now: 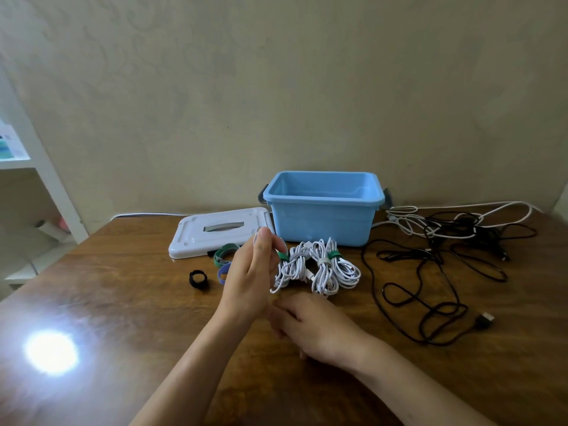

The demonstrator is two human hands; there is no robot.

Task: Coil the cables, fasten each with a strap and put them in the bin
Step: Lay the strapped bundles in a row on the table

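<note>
My left hand (250, 273) is raised over the table and grips a white cable coil (282, 270) with a green strap (283, 257) round it. The coil's loops hang down on the hand's right side. My right hand (310, 322) is low over the table below the coil, blurred, with its fingers loosely bent and nothing seen in it. Two more strapped white coils (327, 269) lie in front of the open blue bin (322, 222). Loose straps lie left of my hand: green (223, 253), blue (222, 273) and black (198, 279).
The bin's white lid (212, 233) lies flat to the left of the bin. A tangle of loose black cables (430, 272) and a white cable (408, 221) spreads over the table's right side. A white shelf (46, 179) stands at the far left.
</note>
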